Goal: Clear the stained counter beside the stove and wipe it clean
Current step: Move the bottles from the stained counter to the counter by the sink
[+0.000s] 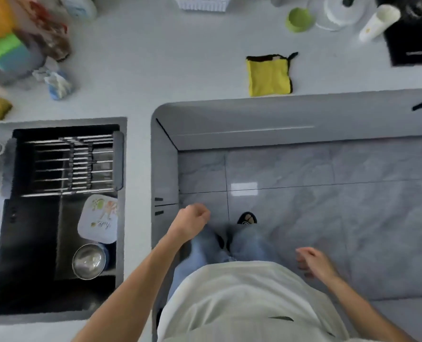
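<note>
Nothing is being held: the left hand [192, 219] is curled empty, the right hand [311, 261] hanging relaxed. The cloth [269, 75], lying left of the stove [412, 45], is best being gripped only after the cup [299, 19] beyond it is being cleared.

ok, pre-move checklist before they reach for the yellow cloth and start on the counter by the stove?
1. Left hand free: ok, fingers curled, holding nothing.
2. Right hand free: ok, loosely curled, empty.
3. Yellow cloth reachable: ok, lies folded at the counter's front edge, nothing on it.
4. Counter by the stove cleared: not ok, green cup, white lid and a tipped white bottle sit there.
5. Stain location: cannot tell, no stain is visible on the counter.
6. Cloth damp or dry: cannot tell.
</note>
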Tool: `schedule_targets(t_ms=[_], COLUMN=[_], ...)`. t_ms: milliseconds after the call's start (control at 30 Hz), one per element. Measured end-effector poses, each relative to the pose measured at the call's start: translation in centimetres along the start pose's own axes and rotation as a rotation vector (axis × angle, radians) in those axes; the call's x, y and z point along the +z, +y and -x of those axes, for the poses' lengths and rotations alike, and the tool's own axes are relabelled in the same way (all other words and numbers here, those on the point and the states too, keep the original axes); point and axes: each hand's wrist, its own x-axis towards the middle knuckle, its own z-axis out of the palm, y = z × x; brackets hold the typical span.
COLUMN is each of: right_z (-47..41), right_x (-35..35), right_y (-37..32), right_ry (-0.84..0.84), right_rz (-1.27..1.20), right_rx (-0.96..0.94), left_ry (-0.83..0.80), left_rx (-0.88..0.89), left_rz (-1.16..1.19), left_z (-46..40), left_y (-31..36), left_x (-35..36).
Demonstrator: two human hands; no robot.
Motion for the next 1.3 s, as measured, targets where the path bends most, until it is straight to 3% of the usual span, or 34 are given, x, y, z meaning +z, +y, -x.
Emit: schedule_targets(t_ms=[267, 367, 567, 800, 1100, 1300], right_z=[-2.5, -3.9, -7.0, -9.8, -9.9, -9.9], right_x=[-5.6, -8.4, -15.3, -21.5, -21.9, -22.6], right_y=[5.6, 4.6, 0.3, -1.2, 3.2, 7.4], right_ry=[-0.002, 0.041, 0.188, 0.275, 0.259, 0.205], right_rz=[-0.295, -0.397, -0.59, -0.747, -0.994, -1.191], right_rx=[0.147, 0.135, 0.027, 0.046, 0.392, 0.577], left_ry=[-0.071, -0.127, -0.167, -0.26, -0.361, -0.444], left_rx=[-0.03, -0.074, -0.241, -0.234, 0.089, 0.311], left_rz=[-0.275, -0.458, -0.448, -0.588, -0.703, -0.77], left_z=[-4.5, -5.8, -9.8, -17.1, -23.6, -25.1], left_y=[9.9, 12.0, 15.7, 26.0, 48.8, 60.2], left_x=[4.3, 4.9, 5.4, 6.5, 18.2, 28.2])
